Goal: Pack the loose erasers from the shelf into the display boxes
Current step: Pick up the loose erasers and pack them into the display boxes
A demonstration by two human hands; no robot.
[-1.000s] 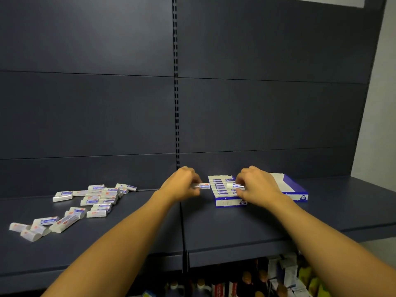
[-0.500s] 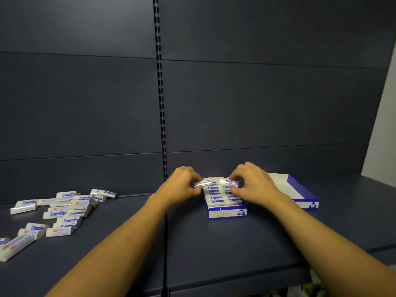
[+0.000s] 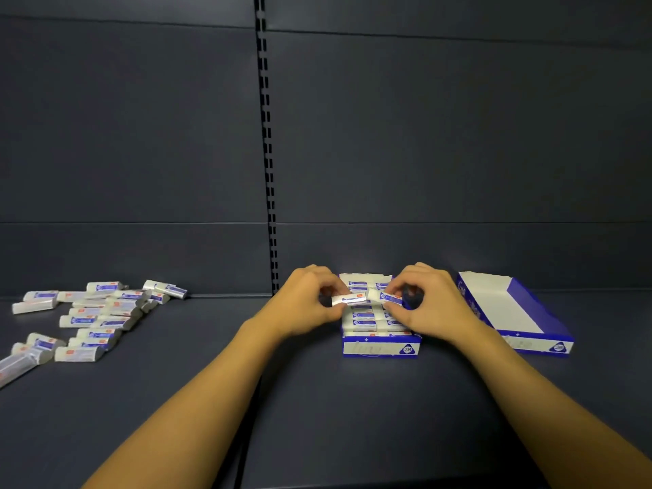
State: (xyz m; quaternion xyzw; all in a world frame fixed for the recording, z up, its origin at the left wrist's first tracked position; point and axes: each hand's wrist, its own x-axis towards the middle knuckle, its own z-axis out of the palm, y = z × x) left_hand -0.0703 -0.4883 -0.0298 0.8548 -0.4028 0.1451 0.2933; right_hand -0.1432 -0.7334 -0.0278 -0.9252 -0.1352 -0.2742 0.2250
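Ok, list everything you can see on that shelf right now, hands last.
Partly filled blue-and-white cardboard display box: one, shelf centre, rows of erasers inside.
Empty blue-and-white cardboard display box: one, right of the first.
Loose white erasers in blue-printed sleeves: a scattered pile, count unclear, far left.
Dark grey metal shelf: one, dark panel wall behind.
Left hand: grip pinches one sleeved eraser above the filled box.
Right hand: grip pinches another eraser there.

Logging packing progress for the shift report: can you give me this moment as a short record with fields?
left hand: pinches one white paper-sleeved eraser
right hand: pinches another white sleeved eraser
blue-and-white cardboard display box: partly filled, under both hands
second display box: empty, to the right
loose erasers: pile on dark shelf, far left
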